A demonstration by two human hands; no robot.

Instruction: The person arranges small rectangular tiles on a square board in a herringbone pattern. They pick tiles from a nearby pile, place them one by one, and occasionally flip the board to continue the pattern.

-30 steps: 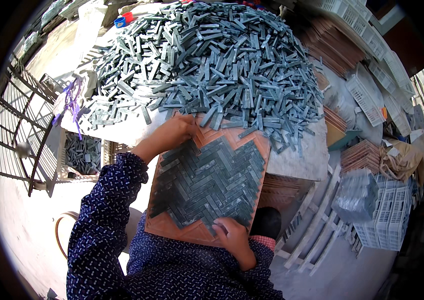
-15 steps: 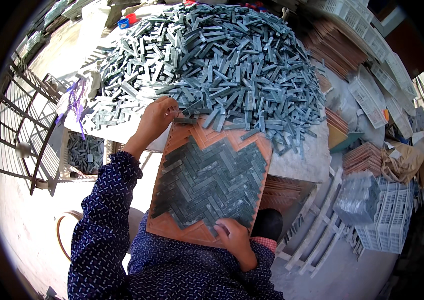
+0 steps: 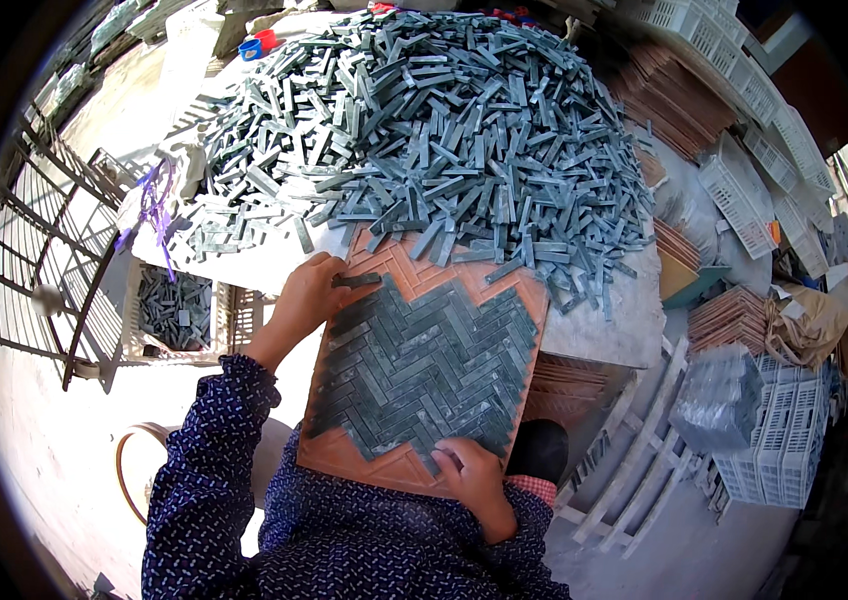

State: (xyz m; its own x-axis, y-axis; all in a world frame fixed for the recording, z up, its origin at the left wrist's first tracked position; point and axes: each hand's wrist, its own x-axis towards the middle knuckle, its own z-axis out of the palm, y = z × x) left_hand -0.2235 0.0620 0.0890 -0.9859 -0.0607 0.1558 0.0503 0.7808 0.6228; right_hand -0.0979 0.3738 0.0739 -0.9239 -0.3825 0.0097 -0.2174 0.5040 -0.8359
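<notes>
A person leans over an orange herringbone tray [image 3: 399, 455] resting against a bench [image 3: 604, 325]. The left hand [image 3: 309, 295], at the tray's ten o'clock corner, pinches one grey-green stone strip [image 3: 356, 280] between thumb and fingers. The right hand [image 3: 474, 480], at the tray's five o'clock edge, presses curled fingers on the laid strips [image 3: 424, 365]. At twelve o'clock, a large heap of loose strips [image 3: 444, 130] covers the bench. A crate [image 3: 176, 308] of strips sits at nine o'clock.

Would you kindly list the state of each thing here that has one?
Orange herringbone mould board: mostly filled, top and bottom corners bare.
Green stone strip: pinched in left hand.
Right hand: pressing on laid strips.
Strip pile: loose, heaped.
White crate: partly filled.
</notes>
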